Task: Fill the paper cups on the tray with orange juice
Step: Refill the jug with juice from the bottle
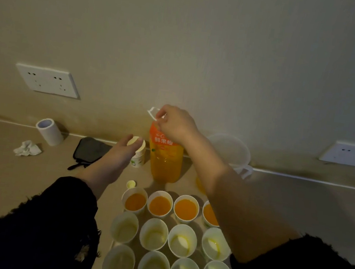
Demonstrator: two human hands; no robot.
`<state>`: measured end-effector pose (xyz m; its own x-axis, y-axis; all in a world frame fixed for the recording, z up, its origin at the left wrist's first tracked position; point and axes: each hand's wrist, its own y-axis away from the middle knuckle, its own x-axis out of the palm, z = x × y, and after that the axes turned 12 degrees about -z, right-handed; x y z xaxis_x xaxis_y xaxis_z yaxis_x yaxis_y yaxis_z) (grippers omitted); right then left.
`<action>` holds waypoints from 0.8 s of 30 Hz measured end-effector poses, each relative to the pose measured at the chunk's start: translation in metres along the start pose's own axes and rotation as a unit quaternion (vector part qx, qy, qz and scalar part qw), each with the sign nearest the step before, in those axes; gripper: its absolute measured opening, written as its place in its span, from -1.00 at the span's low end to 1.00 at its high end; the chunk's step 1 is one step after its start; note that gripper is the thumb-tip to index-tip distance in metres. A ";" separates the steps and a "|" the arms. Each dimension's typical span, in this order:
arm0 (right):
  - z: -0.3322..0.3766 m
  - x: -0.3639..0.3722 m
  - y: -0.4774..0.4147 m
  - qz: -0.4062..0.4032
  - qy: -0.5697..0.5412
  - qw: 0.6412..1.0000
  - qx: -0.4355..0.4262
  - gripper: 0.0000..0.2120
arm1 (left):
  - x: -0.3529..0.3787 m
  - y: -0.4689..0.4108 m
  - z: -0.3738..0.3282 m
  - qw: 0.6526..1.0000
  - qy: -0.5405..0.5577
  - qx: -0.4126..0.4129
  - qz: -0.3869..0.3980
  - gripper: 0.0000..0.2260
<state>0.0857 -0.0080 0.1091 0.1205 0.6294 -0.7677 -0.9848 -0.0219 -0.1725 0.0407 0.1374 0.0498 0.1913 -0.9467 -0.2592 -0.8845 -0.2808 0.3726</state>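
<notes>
Our right hand (174, 123) pinches the white handle (152, 112) of the juice bottle (165, 162). Our left hand (124, 150) grips the cup stack (138, 158) beside it. Paper cups (154, 234) stand in rows nearest us, the far four filled.

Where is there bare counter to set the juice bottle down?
Bare beige counter right of the clear plastic jug; also front-left, near the crumpled white tissue. Crowded between the tall orange juice bottle, white paper-cup stack, small yellow cap and the filled paper cups.

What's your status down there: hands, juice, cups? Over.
Right hand grips juice bottle by handle. Left hand holds spare cup stack. Back four cups filled, front eight empty. Right forearm overhangs rightmost cups.
</notes>
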 end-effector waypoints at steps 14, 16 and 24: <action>-0.183 -0.057 0.062 -0.165 0.001 0.972 0.168 -0.63 | 0.036 0.035 0.007 0.950 0.269 -0.156 -0.009 -0.52; -0.198 -0.052 0.068 -0.149 -0.026 0.968 0.200 -0.56 | 0.039 0.040 0.010 0.946 0.275 -0.173 -0.016 -0.54; -0.212 -0.041 0.076 -0.106 -0.078 0.960 0.247 -0.49 | 0.045 0.053 0.024 0.927 0.307 -0.212 -0.049 -0.56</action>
<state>0.0324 -0.2004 -0.0035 0.3424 0.6891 -0.6386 -0.8843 0.4660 0.0288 -0.0080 0.0834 0.0370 0.5829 -0.7884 0.1967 -0.6288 -0.2843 0.7237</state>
